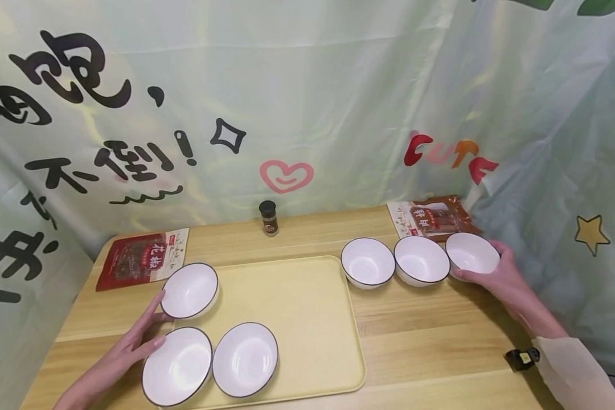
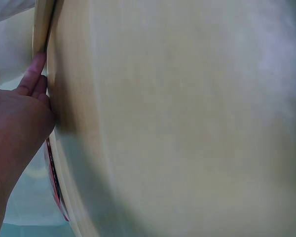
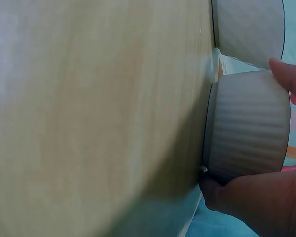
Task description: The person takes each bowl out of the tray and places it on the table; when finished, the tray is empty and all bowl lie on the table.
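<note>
My left grip (image 1: 133,340) spread, touching far bowl (image 1: 189,290) and near bowl (image 1: 177,366) at left of tray (image 1: 312,319); third bowl (image 1: 245,360) beside near one. From tray's far right corner: two row bowls (image 1: 368,262), then end bowl (image 1: 472,253), pinched in my right grip (image 1: 507,279). All look empty. Likely arranging step; next probably calls for gentle release.

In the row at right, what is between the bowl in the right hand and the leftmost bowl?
The head view shows one dark-rimmed white bowl between them.
</note>
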Action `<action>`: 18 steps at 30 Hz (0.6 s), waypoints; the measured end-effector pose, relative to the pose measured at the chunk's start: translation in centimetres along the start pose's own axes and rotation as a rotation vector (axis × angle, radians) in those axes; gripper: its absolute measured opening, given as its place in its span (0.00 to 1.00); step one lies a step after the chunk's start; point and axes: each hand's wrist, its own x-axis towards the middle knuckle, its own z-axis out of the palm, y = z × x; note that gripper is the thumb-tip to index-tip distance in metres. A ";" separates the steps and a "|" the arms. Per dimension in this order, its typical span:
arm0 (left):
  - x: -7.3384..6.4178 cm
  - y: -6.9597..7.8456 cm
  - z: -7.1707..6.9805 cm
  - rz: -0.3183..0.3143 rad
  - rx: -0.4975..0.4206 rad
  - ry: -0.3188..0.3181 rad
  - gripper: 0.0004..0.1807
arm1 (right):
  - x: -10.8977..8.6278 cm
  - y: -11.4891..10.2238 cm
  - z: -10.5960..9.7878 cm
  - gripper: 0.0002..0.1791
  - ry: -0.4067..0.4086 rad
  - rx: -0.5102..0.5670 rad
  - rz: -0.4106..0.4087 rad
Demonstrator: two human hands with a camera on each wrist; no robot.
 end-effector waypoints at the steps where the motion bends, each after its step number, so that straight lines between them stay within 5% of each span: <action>1: 0.0 0.0 0.0 0.004 0.002 0.005 0.48 | 0.0 0.0 0.0 0.70 -0.003 0.005 -0.003; 10: -0.2 0.2 -0.3 0.053 0.010 0.009 0.48 | -0.3 -0.5 -0.4 0.66 -0.016 0.119 0.015; 18: -0.2 0.0 -0.1 0.025 -0.007 0.003 0.48 | -1.0 -2.0 -0.2 0.61 0.052 0.154 -0.025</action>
